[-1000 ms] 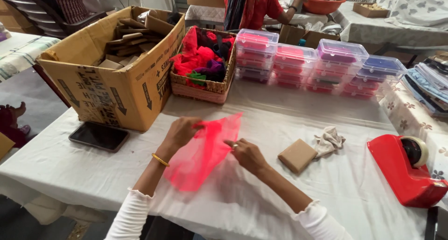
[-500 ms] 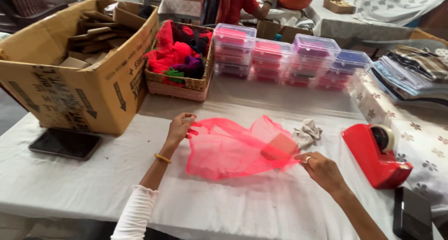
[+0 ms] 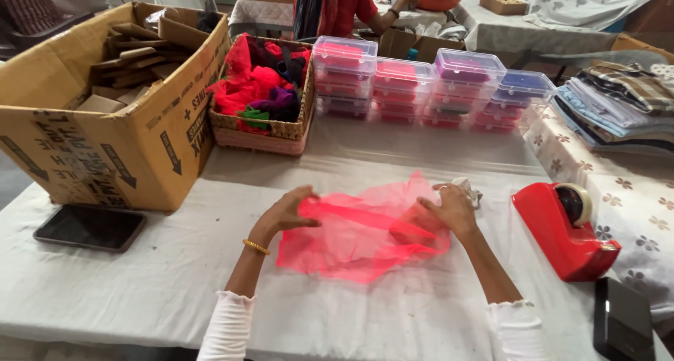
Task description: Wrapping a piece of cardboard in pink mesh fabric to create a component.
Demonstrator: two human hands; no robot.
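Red net fabric (image 3: pixel 358 231): I see it spread flat on the white table (image 3: pixel 140 291), dead centre of my view, with a small brownish block showing through its right part.
Left hand (image 3: pixel 288 213): I have it at the cloth's 9 o'clock edge, fingers curled and pinching the net there; gold bangle (image 3: pixel 256 246) on the wrist.
Right hand (image 3: pixel 453 208): I put it at the cloth's 2 o'clock corner, palm down, fingers pressing the net onto the table, closed on nothing that I can make out.
Tape dispenser (image 3: pixel 565 227): red, at 3 o'clock of the cloth, near it but apart.
White scrap (image 3: pixel 469 189): crumpled, just beyond the right hand at 1 o'clock.
Cardboard box (image 3: pixel 105 115): large, open, at 10 o'clock, holding brown pieces.
Wicker basket (image 3: pixel 263 133): at 12 o'clock, stuffed with red, purple and green cloth, touching the box's side.
Clear plastic boxes (image 3: pixel 421 87): stacked in a row at 1 o'clock, behind the basket's right.
Dark phone (image 3: pixel 90 227): flat at 9 o'clock, just in front of the box.
Folded cloths (image 3: pixel 618 108): piled at 2 o'clock, far right.
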